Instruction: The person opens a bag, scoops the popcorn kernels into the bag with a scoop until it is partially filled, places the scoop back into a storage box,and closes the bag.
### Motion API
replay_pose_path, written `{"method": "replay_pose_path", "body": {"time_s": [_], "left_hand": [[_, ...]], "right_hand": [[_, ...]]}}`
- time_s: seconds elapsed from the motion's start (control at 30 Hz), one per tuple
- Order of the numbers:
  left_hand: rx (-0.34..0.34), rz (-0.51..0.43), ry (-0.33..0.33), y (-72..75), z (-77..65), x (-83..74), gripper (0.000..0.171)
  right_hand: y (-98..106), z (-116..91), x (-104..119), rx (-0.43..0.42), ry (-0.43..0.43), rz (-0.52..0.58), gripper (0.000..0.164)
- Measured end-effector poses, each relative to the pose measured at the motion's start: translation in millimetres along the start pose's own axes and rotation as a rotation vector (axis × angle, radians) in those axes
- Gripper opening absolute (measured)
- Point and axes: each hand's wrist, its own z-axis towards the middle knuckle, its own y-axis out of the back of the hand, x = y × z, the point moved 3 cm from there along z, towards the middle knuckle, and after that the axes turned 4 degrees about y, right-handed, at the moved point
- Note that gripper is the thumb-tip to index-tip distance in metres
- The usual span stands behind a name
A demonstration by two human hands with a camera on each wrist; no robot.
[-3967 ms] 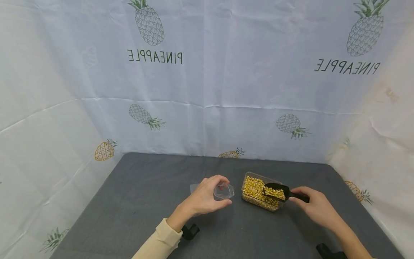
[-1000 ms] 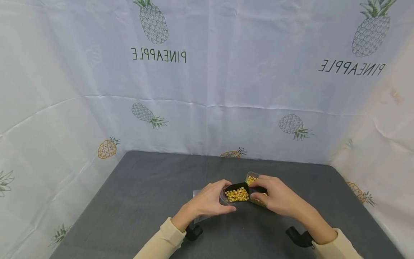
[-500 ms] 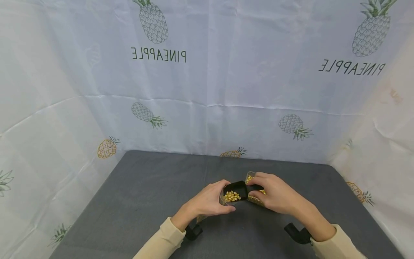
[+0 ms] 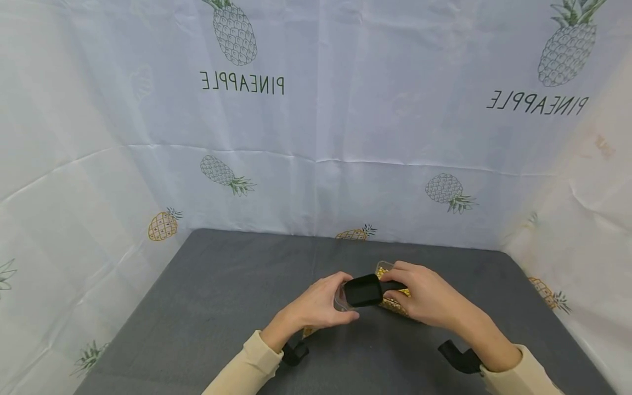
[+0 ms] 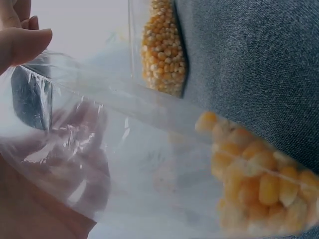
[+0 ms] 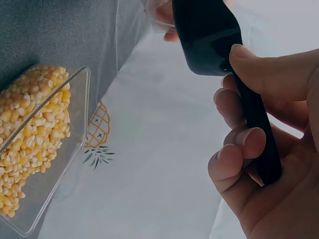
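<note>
black scoop [image 4: 364, 290], one, newly turned underside-up at the clear bag [image 5: 144, 149], load apparently delivered to corn kernels [image 5: 264, 184] within; right hand [image 4: 422, 288], fingers gripping scoop; left hand [image 4: 321, 302], fingers curled round bag.

Your head view: forward-down, farther back. Wrist views: close, sharing the corn box [image 6: 55, 174], 12 o'clock in left, 9 in right.
</note>
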Motion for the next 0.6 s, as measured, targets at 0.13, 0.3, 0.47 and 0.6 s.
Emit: {"method": "replay_pose_path", "body": {"time_s": [0.13, 0.3, 0.47, 0.6], "left_hand": [[-0.016, -0.01, -0.002, 0.8, -0.9, -1.2, 0.057], [-0.033, -0.004, 0.0, 1.7, -1.6, -2.5, 0.056], [-0.049, -0.016, -0.021, 2.7, -2.1, -2.5, 0.055], [-0.059, -0.021, -0.026, 3.2, -2.3, -2.0, 0.055]], "right_hand": [[1, -6, -5, -0.013, -0.015, 0.029, 0.022], [0, -14, -14, -0.029, -0.037, 0.096, 0.022], [5, -24, -23, -0.058, -0.07, 0.142, 0.023], [8, -33, -30, -0.1, -0.077, 0.155, 0.023]]}}
